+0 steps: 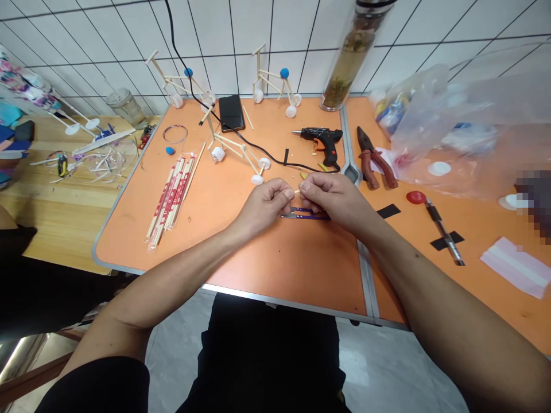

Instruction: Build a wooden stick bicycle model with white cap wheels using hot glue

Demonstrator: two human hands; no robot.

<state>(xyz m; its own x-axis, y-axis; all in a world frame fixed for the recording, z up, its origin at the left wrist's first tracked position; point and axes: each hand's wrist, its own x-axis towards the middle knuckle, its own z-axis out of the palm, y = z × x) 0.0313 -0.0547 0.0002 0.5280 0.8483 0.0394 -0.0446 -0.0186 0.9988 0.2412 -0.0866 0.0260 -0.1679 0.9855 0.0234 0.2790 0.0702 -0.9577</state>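
My left hand (272, 201) and my right hand (329, 195) meet over the orange table, each with thumb and forefinger pinched. A short piece of pale wooden stick (297, 191) spans the small gap between them, its ends hidden in the fingertips. Under my hands lie dark blue thread snips (303, 213), partly covered by my right hand. Just beyond stands a small bicycle-like frame of sticks (235, 143) with white wheels. Behind my right hand a black hot glue gun (321, 140) rests on its side, its cable running left.
Wrapped chopsticks (172, 198) lie left, near a blue ball (170, 151). Two more stick frames (275, 77) (183, 80), a phone (231, 113) and a tall bottle (350, 63) stand or lie behind. Pliers (374, 160), a pen (445, 232) and plastic bags (482, 115) are right.
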